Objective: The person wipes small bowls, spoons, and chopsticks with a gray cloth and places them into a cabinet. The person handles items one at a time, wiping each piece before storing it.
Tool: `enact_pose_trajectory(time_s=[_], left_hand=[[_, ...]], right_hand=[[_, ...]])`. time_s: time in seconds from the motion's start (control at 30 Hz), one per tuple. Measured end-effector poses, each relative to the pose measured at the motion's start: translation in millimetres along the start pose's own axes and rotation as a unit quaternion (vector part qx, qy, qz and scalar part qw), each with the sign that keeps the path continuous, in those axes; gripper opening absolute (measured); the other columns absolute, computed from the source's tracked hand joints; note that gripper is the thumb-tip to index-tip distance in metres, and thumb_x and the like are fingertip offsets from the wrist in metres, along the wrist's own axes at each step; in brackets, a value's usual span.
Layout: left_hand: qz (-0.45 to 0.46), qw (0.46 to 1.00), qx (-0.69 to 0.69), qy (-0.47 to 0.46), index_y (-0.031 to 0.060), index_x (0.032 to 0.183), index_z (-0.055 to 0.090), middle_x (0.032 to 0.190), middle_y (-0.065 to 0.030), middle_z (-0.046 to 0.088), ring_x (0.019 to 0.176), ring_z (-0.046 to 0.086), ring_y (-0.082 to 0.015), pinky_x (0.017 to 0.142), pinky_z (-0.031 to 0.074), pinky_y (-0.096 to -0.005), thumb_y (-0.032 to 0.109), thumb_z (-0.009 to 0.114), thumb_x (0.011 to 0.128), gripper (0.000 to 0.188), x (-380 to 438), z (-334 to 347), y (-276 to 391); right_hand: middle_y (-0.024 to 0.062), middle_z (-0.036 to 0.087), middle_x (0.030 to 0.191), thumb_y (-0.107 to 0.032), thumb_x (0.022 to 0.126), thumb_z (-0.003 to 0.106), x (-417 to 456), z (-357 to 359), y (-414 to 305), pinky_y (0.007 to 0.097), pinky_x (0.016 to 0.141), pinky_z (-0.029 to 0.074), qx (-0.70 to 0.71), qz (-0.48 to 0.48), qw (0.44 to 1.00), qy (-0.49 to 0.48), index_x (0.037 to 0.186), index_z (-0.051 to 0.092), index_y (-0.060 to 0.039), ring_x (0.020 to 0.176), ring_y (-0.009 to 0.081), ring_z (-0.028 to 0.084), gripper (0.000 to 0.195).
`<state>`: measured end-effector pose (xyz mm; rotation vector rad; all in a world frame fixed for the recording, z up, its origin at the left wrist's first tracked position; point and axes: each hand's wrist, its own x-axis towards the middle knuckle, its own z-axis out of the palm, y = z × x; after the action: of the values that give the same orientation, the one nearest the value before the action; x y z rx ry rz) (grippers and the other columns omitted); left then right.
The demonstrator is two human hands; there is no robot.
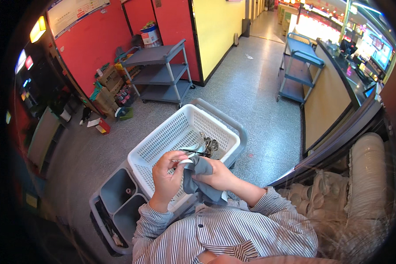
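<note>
My left hand (166,176) pinches a small white utensil (186,161) that looks like a spoon, partly hidden by fingers and cloth. A dark grey cloth (193,183) is bunched in my right hand (219,173), and its upper fold touches the white utensil. Both hands are over the near side of a white perforated plastic basket (158,133). Inside it, metal spoons (213,144) lie in a loose pile towards the right. White spoons (190,147) are beside them, partly covered by my left fingers.
The basket rests on a grey utility cart (242,135) with side bins (117,189). Another grey cart (161,54) stands by the red wall near cardboard boxes (110,79). A third cart (300,62) is beside the counter (340,72). Stacked dishes (366,175) fill a cabinet at right.
</note>
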<state>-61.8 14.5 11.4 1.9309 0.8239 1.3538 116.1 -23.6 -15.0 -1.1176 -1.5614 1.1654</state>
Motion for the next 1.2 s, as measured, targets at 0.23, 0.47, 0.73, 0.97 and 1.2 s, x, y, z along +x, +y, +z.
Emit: enact_pose_trajectory(time_s=[0.23,0.47,0.73,0.97,1.2], left_hand=[[-0.127,0.985,-0.065,0.092,-0.0007,0.1,0.058,0.098,-0.0058,0.063,0.088,0.062,-0.0111,0.078,0.05,-0.0235,-0.007,0.059,0.088,0.013,27.1,-20.3,-35.7],[-0.082,0.995,-0.046,-0.018,0.001,0.095,0.062,0.093,-0.0016,0.06,0.086,0.059,-0.0095,0.07,0.05,-0.0213,-0.006,0.059,0.088,0.011,32.2,4.0,-43.2],[-0.185,0.958,-0.102,-0.192,0.0042,0.138,0.041,0.133,-0.0089,0.044,0.115,0.05,-0.0177,0.084,0.051,-0.0276,-0.002,0.062,0.084,0.058,-1.5,46.4,-73.3],[-0.363,0.913,-0.126,-0.139,0.0018,0.132,0.046,0.128,-0.0092,0.051,0.105,0.056,-0.0172,0.081,0.05,-0.0294,0.005,0.06,0.09,0.045,-50.7,0.7,-149.1],[-0.401,0.898,-0.096,-0.151,0.0072,0.131,0.049,0.126,-0.0055,0.053,0.103,0.058,-0.0152,0.079,0.05,-0.0282,0.016,0.06,0.092,0.041,-68.1,-29.3,-174.6]], right_hand=[[0.0116,0.069,0.097,-0.022,0.08,0.073,-48.7,-37.7,14.4,0.0336,0.08,0.053,-0.093,-0.007,0.996,0.0,0.114,0.061,-0.0081,0.09,0.0244,0.069,0.039],[0.0134,0.048,0.136,-0.018,0.078,0.075,-60.8,-48.9,36.6,0.0436,0.103,0.04,-0.078,-0.111,0.991,-0.016,0.106,0.065,-0.0073,0.125,0.0308,0.048,0.032],[0.0053,0.067,0.091,-0.018,0.08,0.077,-92.6,-38.6,75.6,0.0293,0.078,0.047,0.174,0.114,0.939,0.274,0.102,0.066,-0.0032,0.082,0.0116,0.058,0.029],[0.0085,0.069,0.091,-0.013,0.078,0.076,-185.8,-147.4,170.1,0.0352,0.069,0.053,0.325,-0.013,0.559,0.763,0.096,0.069,0.0017,0.075,0.0186,0.066,0.025],[0.0122,0.065,0.105,-0.022,0.071,0.079,-318.7,-266.3,245.5,0.0385,0.077,0.053,0.212,0.082,0.392,0.892,0.109,0.063,0.0029,0.086,0.0249,0.065,0.049]])
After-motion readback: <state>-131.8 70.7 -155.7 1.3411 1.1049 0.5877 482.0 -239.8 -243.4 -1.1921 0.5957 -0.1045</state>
